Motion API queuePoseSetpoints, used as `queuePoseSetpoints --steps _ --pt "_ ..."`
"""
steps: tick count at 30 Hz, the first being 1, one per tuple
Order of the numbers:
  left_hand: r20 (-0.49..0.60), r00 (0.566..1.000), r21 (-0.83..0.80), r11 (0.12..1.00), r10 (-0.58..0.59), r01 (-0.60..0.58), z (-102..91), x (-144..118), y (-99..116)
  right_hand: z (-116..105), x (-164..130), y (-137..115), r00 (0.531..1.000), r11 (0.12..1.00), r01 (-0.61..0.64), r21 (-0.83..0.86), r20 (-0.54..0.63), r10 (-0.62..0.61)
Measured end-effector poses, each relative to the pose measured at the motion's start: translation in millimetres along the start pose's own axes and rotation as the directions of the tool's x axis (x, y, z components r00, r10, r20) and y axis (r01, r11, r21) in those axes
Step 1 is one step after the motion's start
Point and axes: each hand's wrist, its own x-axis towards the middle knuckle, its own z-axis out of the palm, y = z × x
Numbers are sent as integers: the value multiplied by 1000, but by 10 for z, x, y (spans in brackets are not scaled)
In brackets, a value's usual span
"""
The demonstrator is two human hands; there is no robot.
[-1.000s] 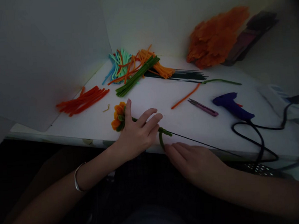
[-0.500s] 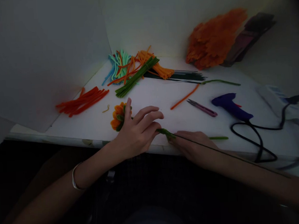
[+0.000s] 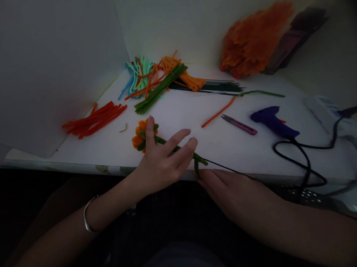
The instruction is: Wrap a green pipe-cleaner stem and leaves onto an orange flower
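Observation:
An orange pipe-cleaner flower (image 3: 137,141) with green beneath its petals lies partly behind the fingers of my left hand (image 3: 163,162). That hand is closed on the flower's green-wrapped stem, its index finger stretched up beside the bloom. From the wrapping, a thin dark wire (image 3: 224,167) runs right, over my right wrist. Below the stem a loose length of green pipe cleaner (image 3: 196,166) hangs down to the fingertips of my right hand (image 3: 227,185). Those fingertips are pinched on its end at the table edge.
Behind lie red pipe cleaners (image 3: 96,119), a green bundle (image 3: 160,89), an orange bundle (image 3: 195,82) and dark wires (image 3: 224,86). Pink-handled snips (image 3: 241,125) and a blue glue gun (image 3: 276,123) with a looping black cord (image 3: 307,158) are at right. Orange flowers (image 3: 251,40) stand behind.
My right hand has shifted lower, and the green pipe cleaner now bends down from the stem into its fingers. The wire sits flatter across that arm. More of the stem shows under my left hand.

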Motion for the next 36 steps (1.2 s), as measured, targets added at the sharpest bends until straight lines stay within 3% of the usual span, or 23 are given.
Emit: queuePoseSetpoints --steps 6,11,13,16,22,28,36 --pt "11 999 -40 998 39 -39 91 -30 33 41 -13 -46 1000 999 -30 33 -8 30" --pt "7 999 -113 992 49 -48 122 -65 36 -180 45 270 992 993 -116 -8 43 116" --pt "41 999 -171 985 28 -21 115 -76 22 -168 90 474 985 986 -146 79 108 137" --pt "126 991 -284 956 -41 76 82 -68 5 -44 142 716 975 949 -131 288 208 72" --pt "252 962 -409 888 -110 209 -20 14 16 102 185 832 969 807 -12 590 205 -135" --pt "344 935 -409 883 -83 229 -26 23 -3 109 181 814 987 879 -29 477 155 -52" --pt "288 953 -416 884 -94 213 25 13 -3 95 192 815 995 909 -33 415 99 -9"
